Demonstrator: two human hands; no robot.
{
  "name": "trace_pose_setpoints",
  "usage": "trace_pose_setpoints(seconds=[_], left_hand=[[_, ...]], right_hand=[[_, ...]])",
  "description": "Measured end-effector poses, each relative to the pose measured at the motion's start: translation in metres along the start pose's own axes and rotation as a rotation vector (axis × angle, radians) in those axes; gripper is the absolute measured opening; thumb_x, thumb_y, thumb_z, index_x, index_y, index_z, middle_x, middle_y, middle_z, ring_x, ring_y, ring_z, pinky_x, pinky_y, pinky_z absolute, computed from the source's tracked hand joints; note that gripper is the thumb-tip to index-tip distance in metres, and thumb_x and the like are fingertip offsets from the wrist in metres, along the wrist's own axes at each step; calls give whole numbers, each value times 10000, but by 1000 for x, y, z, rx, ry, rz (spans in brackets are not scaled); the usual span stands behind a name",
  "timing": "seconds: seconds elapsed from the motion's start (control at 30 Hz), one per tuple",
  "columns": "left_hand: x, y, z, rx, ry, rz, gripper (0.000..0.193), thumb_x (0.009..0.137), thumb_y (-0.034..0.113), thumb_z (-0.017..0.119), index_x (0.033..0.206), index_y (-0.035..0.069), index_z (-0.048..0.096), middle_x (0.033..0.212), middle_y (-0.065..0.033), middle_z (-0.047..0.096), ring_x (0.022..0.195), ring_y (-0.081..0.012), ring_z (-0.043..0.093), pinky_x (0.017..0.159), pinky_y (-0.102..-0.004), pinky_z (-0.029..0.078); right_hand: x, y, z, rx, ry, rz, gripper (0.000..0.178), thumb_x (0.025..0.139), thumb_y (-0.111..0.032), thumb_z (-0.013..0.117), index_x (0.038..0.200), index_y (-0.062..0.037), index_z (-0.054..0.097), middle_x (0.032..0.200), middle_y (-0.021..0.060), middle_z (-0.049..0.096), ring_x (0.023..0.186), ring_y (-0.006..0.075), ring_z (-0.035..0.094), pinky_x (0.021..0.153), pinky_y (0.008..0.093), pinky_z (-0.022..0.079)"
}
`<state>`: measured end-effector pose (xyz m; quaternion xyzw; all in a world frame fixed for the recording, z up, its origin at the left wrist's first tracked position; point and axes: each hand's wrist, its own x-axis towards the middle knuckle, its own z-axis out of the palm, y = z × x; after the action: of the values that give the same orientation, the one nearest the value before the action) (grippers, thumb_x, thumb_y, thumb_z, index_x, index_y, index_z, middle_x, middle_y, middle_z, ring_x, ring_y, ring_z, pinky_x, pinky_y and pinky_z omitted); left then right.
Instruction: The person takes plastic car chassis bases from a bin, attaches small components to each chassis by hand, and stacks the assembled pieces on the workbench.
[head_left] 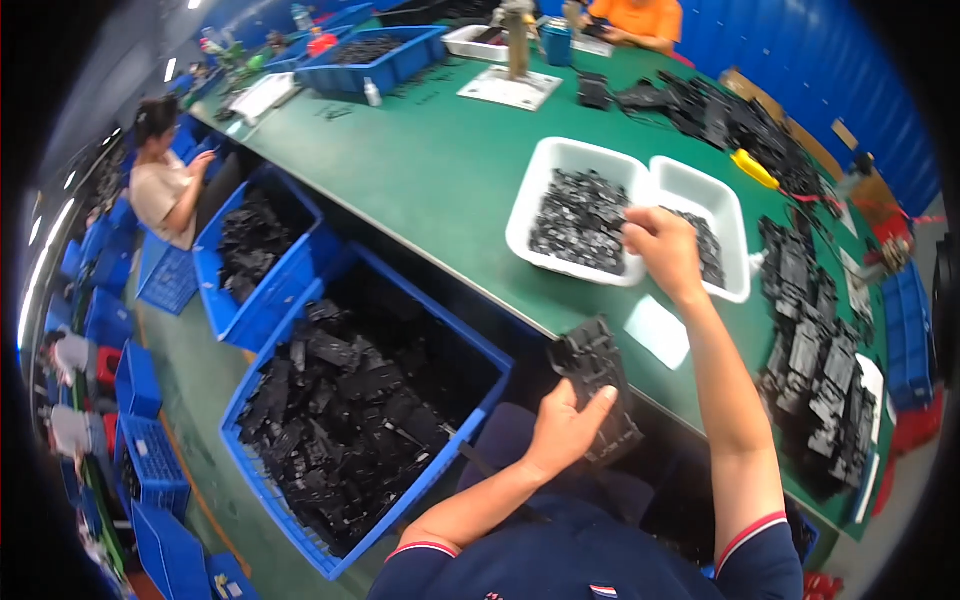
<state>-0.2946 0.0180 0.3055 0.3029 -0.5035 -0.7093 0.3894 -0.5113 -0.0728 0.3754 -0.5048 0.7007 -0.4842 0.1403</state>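
Black plastic part [598, 352] at the green table's [430, 190] edge, left hand [568, 432] clasping it, thumb on top! Right hand [668, 250] over white tubs [519, 215], fingers curled, can't tell if pinching; shirt's striped tag [604, 591] too small to read.

Black plastic part [592, 352]: long, ridged, moulded, resting in left fingers [600, 400], slanting beside edge of tabletop [430, 180], far end leaning leftward. Small black pieces [578, 222], glinting, lying loose and heaping in left white tray [595, 158]. More dark pieces [711, 258] lying in right white tray [695, 182], partly hiding behind right fingers [640, 228]. Both trays standing upright, side by side.
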Motion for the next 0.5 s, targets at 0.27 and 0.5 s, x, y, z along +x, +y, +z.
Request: trace_pose_setpoints(seconds=[0.27, 0.5], left_hand=[[10, 7, 1, -104, -30, -53, 207, 882, 117, 630, 1046, 1, 581, 968, -23, 638, 868, -81, 577, 775, -251, 483], [33, -7, 10, -225, -172, -130, 228, 887, 119, 628, 1072, 5, 560, 990, -30, 629, 882, -97, 577, 805, -256, 469]], right_hand=[[-56, 0, -33, 488, 92, 130, 136, 854, -46, 605, 986, -25, 628, 864, 8, 624, 734, 81, 592, 649, 231, 509], [-109, 29, -70, 363, 112, 414, 141, 834, -39, 612, 959, 3, 664, 778, 22, 627, 694, 83, 582, 601, 221, 484]])
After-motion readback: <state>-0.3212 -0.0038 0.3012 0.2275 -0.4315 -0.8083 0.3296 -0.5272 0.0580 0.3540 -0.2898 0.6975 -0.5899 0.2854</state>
